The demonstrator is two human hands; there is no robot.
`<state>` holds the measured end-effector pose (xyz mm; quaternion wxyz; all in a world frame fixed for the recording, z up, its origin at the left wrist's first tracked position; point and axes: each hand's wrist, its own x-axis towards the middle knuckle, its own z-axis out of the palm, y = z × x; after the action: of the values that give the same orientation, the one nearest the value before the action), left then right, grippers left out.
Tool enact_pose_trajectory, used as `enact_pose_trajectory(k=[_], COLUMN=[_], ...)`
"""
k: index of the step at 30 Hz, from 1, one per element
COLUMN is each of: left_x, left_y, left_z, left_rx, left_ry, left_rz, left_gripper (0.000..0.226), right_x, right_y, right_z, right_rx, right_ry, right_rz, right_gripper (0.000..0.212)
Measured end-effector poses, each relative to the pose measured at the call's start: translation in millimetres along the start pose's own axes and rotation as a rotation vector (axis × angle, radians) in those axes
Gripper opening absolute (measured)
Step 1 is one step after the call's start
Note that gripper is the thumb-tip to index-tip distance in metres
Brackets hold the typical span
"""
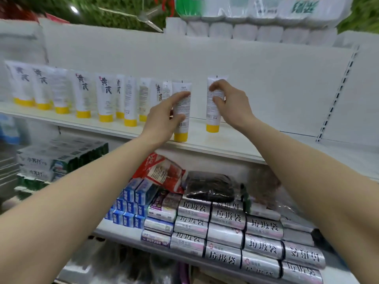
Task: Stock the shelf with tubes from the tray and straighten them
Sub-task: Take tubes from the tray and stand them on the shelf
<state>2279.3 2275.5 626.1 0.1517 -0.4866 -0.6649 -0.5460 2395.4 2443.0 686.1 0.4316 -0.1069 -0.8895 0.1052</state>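
On the white shelf, each hand grips a light, tippy tube standing on its cap; hold mid-body: left hand on the left tube, right hand on the right tube.

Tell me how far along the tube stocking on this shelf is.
Done: a row of white tubes stands cap-down along the left of the shelf, some faces turned unevenly. In hand: the left hand grips one tube near the front edge, the right hand grips another tube. Left: the shelf's right stretch holds no tubes; the tray is out of view.
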Motion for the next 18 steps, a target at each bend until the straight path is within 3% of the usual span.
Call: enact_pose_trajectory(k=[9, 18], left_x=[21, 29], left_y=[-23, -33], left_z=[21, 32], left_rx=[0.124, 0.088], left_ry=[0.052, 0.069], left_rz=[0.03, 0.033], left_gripper=[0.057, 0.054], right_x=[30, 64], right_y=[27, 29], right_z=[54, 92], right_rx=[0.07, 0.11], right_ry=[-0.131, -0.199], right_rz=[-0.016, -0.03], right_gripper=[0.032, 0.033])
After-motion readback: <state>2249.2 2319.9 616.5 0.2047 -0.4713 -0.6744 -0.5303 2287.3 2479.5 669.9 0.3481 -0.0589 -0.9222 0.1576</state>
